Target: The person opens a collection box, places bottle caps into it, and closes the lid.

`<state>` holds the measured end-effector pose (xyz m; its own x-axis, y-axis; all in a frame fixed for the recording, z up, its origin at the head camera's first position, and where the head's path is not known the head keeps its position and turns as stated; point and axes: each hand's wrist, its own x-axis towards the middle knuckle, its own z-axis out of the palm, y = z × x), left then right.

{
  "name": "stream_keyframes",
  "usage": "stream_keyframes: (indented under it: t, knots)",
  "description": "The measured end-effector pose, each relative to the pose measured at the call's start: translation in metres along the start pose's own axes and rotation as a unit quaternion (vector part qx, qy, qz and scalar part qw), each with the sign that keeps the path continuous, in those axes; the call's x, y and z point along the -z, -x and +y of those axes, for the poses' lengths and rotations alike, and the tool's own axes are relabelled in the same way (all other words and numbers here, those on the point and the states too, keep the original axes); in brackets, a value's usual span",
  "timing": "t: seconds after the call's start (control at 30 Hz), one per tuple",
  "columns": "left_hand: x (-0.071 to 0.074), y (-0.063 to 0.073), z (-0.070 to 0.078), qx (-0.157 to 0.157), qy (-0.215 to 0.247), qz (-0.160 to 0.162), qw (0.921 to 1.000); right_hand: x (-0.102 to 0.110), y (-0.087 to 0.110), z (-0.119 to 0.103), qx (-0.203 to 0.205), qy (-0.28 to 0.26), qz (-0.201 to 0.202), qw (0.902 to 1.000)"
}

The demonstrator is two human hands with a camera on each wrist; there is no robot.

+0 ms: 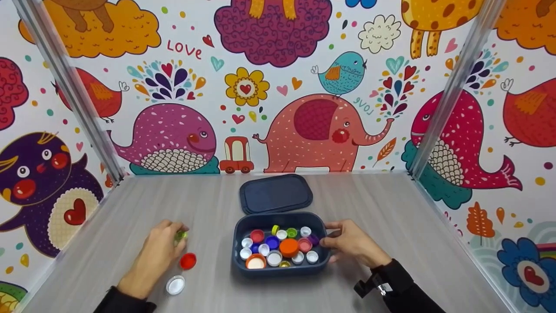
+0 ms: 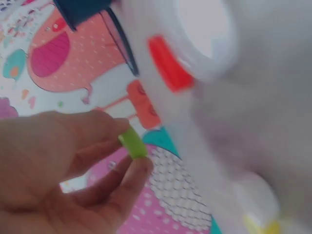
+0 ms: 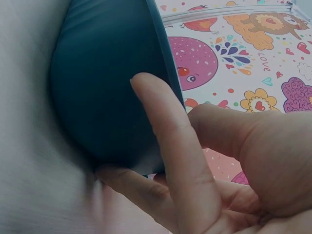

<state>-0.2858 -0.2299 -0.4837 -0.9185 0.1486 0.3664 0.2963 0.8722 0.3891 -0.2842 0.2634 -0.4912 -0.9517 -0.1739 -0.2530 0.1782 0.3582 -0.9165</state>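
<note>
My left hand (image 1: 155, 251) pinches a green bottle cap (image 2: 133, 142) between thumb and fingertips, left of the box. Just beside that hand on the table lie a red cap (image 1: 188, 261) and a white cap (image 1: 175, 285). A dark blue box (image 1: 282, 272) holds several caps in white, red, purple, orange and green. At its right end, my right hand (image 1: 354, 243) grips the wall, with the thumb by the rim and fingers along the outside. The right wrist view shows a finger (image 3: 168, 131) lying against the box's outer wall.
The box's dark blue lid (image 1: 276, 194) lies flat behind it, close to its back rim. A blurred white and yellow object (image 2: 258, 204) appears low in the left wrist view. Patterned panels (image 1: 247, 130) border the grey table (image 1: 369, 195) at the back and sides.
</note>
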Motion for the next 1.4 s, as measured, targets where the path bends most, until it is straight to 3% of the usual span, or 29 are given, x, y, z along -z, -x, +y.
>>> stream_keyframes:
  t: [0.13, 0.47, 0.67, 0.83, 0.93, 1.13, 1.4]
  knots:
    - [-0.003, -0.004, 0.026, -0.032, 0.013, 0.026, 0.9991, 0.0, 0.0, -0.002, -0.006, 0.008, 0.004, 0.9999]
    - [-0.019, -0.013, 0.091, -0.091, 0.045, 0.006, 0.9948, -0.001, 0.001, -0.005, -0.027, 0.013, 0.016, 0.9994]
    - [-0.038, -0.012, 0.126, -0.188, 0.084, -0.039, 0.9777, 0.001, 0.002, -0.004, -0.01, 0.006, 0.005, 0.9999]
    - [-0.056, -0.01, 0.151, -0.238, 0.104, -0.091, 0.9614, 0.001, 0.002, -0.002, 0.008, 0.003, -0.002, 1.0]
    - [-0.064, -0.008, 0.16, -0.249, 0.104, -0.112, 0.9565, 0.0, 0.001, 0.0, 0.012, 0.006, -0.004, 0.9999]
    - [-0.073, -0.008, 0.168, -0.239, 0.114, -0.151, 0.9524, 0.0, 0.0, -0.001, 0.007, 0.009, -0.002, 0.9999]
    - [-0.07, -0.006, 0.165, -0.231, 0.113, -0.148, 0.9551, 0.001, 0.001, -0.001, 0.012, 0.001, -0.003, 0.9999]
